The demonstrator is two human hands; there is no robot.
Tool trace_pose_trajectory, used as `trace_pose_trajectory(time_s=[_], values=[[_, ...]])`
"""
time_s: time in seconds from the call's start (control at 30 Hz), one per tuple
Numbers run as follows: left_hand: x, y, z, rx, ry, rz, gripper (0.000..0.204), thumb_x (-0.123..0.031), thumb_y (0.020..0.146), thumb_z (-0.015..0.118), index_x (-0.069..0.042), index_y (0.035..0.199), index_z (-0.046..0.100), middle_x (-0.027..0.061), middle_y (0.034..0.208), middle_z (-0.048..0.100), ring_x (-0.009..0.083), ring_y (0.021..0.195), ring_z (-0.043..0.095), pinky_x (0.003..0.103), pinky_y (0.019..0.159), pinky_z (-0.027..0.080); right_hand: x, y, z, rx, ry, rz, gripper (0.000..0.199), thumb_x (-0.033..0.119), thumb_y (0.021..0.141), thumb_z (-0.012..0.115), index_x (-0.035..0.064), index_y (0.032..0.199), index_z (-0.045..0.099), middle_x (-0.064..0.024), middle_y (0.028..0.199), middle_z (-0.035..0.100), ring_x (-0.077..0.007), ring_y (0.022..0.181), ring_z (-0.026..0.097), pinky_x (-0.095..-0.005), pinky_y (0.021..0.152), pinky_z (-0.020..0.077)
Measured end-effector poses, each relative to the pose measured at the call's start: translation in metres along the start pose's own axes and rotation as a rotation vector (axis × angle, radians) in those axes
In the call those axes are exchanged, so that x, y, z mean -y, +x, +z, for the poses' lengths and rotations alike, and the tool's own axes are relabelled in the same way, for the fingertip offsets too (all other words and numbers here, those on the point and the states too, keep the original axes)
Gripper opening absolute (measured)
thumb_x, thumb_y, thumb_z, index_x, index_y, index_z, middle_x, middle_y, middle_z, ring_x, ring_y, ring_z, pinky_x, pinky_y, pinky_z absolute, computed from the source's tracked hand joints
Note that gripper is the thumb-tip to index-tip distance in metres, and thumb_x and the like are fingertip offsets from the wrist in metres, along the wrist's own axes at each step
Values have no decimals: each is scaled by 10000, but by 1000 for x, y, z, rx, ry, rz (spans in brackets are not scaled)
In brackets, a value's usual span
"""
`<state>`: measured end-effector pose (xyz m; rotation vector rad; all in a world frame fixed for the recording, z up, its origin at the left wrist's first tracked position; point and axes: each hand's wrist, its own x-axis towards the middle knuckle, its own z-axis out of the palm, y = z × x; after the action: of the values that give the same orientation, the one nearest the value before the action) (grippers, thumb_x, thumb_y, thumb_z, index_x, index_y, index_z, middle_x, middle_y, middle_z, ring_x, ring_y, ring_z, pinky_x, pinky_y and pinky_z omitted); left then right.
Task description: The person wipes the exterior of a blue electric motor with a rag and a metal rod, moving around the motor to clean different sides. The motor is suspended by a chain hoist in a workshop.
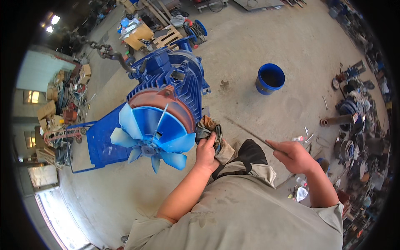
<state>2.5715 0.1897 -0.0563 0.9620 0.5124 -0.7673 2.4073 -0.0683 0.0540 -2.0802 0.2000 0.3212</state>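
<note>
Left hand point(207, 151) clamps rag point(209, 128) beside fan point(152, 135); right hand point(293, 156) pinches thin rod point(250, 132), probably metal. We keep rag clear of 1 blade edge.

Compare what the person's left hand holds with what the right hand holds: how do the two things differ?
The left hand grips a crumpled rag, soft, bunched and dark; the right hand holds a thin rod, stiff, straight and long. The rag lies against the fan; the rod points out over the floor. Both are clasped in a closed hand.
</note>
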Motion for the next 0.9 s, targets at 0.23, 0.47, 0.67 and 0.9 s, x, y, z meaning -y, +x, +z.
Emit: trace_pose_trajectory(time_s=[0.23,0.47,0.67,0.9], values=[[12,15,3,-101,18,170,196,-182,1050,622,-65,1207,632,57,1066,683,207,895,679,381,798,577,6,41,-24,132,-85,-106,480,83,939,630,66,1419,618,-239,1007,708,-415,892,677,-469,799,536],[12,27,5,-133,-40,278,317,-243,1077,545,-59,1330,593,117,1115,695,256,913,695,406,854,579,-20,93,-22,254,-92,-341,512,63,936,584,51,1448,588,-226,968,684,-415,927,643,-486,837,517],[3,35,1,-41,-87,239,413,-278,1106,444,-60,1449,524,119,1316,660,268,1147,658,407,983,531,-8,118,-21,347,-140,-341,493,57,939,572,30,1430,596,-222,978,689,-420,935,644,-488,845,524],[21,50,-5,-196,-55,300,384,-354,1107,513,-89,1385,525,103,1267,661,276,979,715,464,780,624,-2,106,-20,281,-101,-315,481,30,914,576,21,1392,624,-233,953,681,-415,912,651,-478,812,520]])
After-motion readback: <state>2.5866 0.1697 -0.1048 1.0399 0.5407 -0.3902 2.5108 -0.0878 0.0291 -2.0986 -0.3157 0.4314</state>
